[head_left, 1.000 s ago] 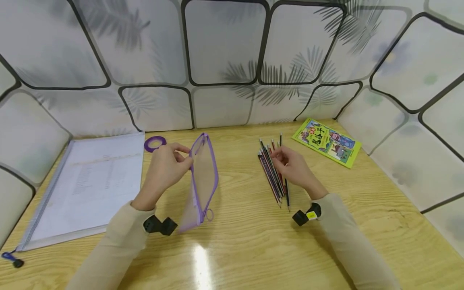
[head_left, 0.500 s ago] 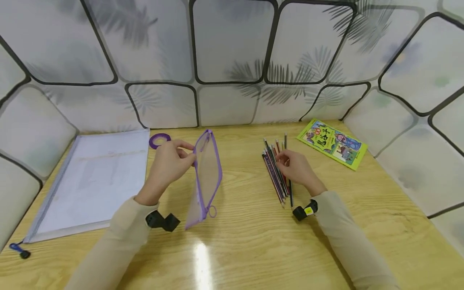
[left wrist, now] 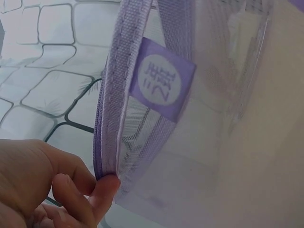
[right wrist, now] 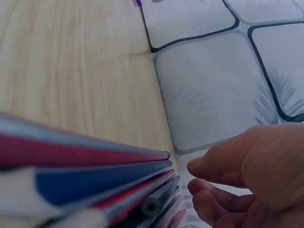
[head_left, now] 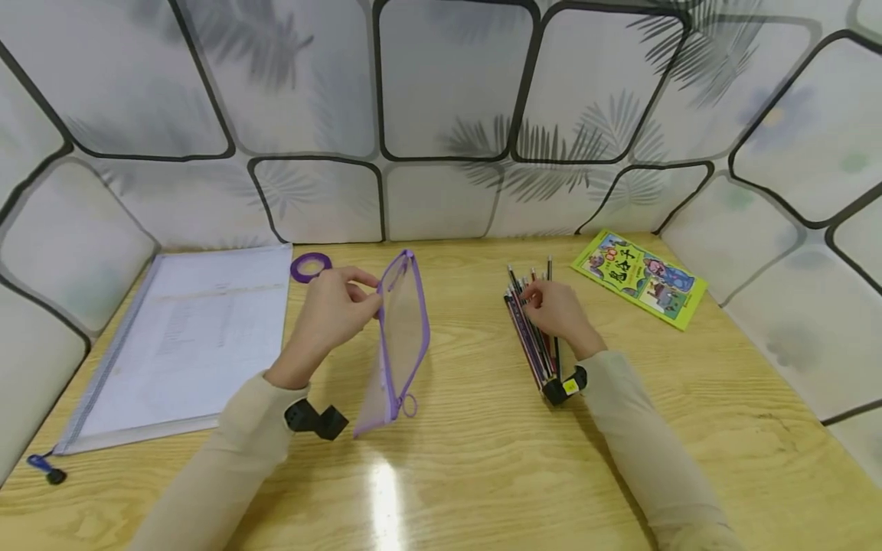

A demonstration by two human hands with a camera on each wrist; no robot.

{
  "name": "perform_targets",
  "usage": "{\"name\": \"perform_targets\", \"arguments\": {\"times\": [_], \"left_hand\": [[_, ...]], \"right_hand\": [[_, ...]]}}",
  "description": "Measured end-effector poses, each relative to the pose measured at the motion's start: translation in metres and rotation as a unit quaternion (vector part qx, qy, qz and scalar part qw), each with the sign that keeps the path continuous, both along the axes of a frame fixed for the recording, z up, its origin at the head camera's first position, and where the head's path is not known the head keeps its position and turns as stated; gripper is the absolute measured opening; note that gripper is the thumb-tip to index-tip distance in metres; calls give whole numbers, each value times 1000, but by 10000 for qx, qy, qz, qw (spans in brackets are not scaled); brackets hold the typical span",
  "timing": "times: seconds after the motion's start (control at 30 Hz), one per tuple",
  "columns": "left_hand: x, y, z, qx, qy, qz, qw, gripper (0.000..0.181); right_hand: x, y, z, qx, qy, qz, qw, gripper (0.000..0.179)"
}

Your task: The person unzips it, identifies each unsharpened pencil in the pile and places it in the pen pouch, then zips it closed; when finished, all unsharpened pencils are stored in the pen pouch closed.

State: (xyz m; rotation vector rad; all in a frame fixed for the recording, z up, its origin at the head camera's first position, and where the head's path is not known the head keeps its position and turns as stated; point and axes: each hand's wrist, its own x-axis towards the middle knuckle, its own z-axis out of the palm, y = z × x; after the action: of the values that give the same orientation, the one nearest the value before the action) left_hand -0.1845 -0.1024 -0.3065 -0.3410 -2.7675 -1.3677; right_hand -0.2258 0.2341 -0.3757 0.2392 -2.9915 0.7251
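My left hand (head_left: 338,310) pinches the edge of a see-through mesh zip pouch (head_left: 405,329) with purple trim, and the pouch stands upright with its mouth gaping. In the left wrist view, thumb and finger grip the pouch's zipper edge, below a purple label (left wrist: 163,80). My right hand (head_left: 556,310) hovers at a pile of several pencils (head_left: 525,337), its fingers loosely curled over their upper part. The right wrist view shows the thumb (right wrist: 209,166) and fingers apart with nothing between them, close to the pencil ends (right wrist: 159,199). The wrist camera hides the pencils' near tips.
A purple tape roll (head_left: 303,277) lies behind my left hand. Papers in a clear zip folder (head_left: 186,344) cover the table's left side. Right of the pencils is a green-yellow booklet (head_left: 641,279). A padded patterned wall (head_left: 441,199) borders the wooden table (head_left: 468,474).
The right hand has shifted slightly left over the pencils, and its wrist camera now covers their near tips. The left hand still holds the pouch up. The head view has turned a little left.
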Motion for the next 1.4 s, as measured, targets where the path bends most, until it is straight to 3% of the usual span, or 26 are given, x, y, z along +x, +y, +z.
{"name": "perform_targets", "arguments": {"times": [0.23, 0.47, 0.83, 1.03, 1.2, 1.4], "left_hand": [[0, 1, 0, -34, -53, -80, 9999, 27], [0, 3, -2, 15, -107, -172, 9998, 26], [-1, 4, -4, 71, -95, -214, 9997, 27], [-1, 5, -2, 112, -106, -280, 9995, 26], [-1, 6, -3, 127, -79, -288, 9995, 25], [-2, 7, -7, 193, -72, -393, 9990, 25]], "right_hand": [[-2, 0, -6, 49, -232, 43, 9997, 16], [0, -2, -10, 177, -82, 25, 9998, 17], [1, -12, -6, 655, -429, -356, 9963, 20], [0, -12, -6, 781, -255, -155, 9965, 21], [-1, -13, -8, 677, -252, -91, 9973, 22], [0, -12, -9, 654, -399, -339, 9965, 30]]}}
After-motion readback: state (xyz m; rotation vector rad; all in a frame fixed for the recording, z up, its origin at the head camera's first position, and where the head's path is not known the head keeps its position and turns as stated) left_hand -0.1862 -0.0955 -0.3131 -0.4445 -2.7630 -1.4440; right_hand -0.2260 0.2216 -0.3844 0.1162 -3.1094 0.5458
